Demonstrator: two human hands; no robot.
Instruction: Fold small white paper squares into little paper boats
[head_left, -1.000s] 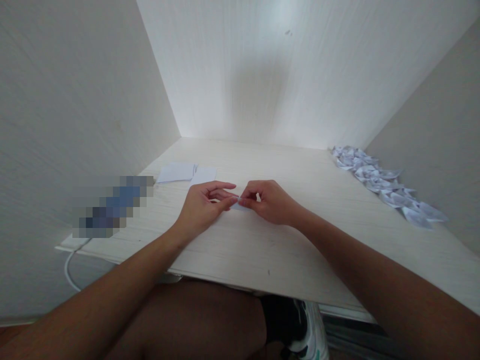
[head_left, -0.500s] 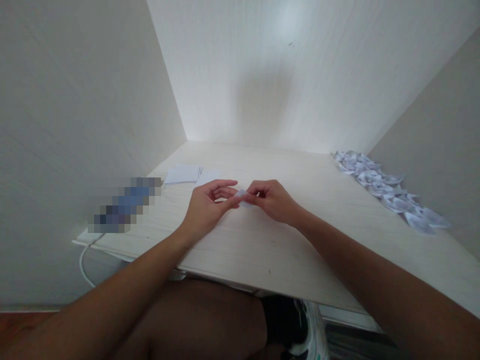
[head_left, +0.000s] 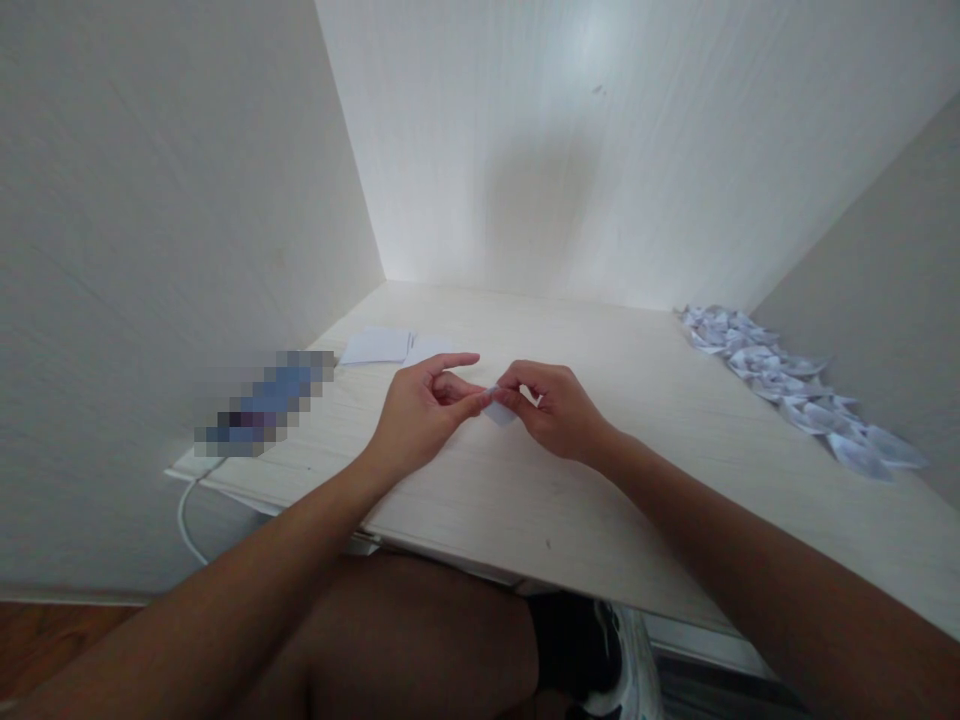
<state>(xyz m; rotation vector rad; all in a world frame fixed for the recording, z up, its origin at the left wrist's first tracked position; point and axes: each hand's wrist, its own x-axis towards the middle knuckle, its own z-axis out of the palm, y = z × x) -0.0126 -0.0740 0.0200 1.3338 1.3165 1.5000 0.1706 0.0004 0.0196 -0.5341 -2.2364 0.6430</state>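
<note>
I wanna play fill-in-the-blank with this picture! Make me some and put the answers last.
1. The left hand and right hand hold a small paper piece coloured ____.
2. The folded papers lie nearer the ____ hand.
3. The flat sheets lie nearer the ____ hand.
4. Below the table, the sock is coloured ____.

Missing words: white; right; left; black.

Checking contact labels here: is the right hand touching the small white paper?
Touching. The head view shows the right hand pinching the small white paper near its upper edge, with no visible gap.
</note>
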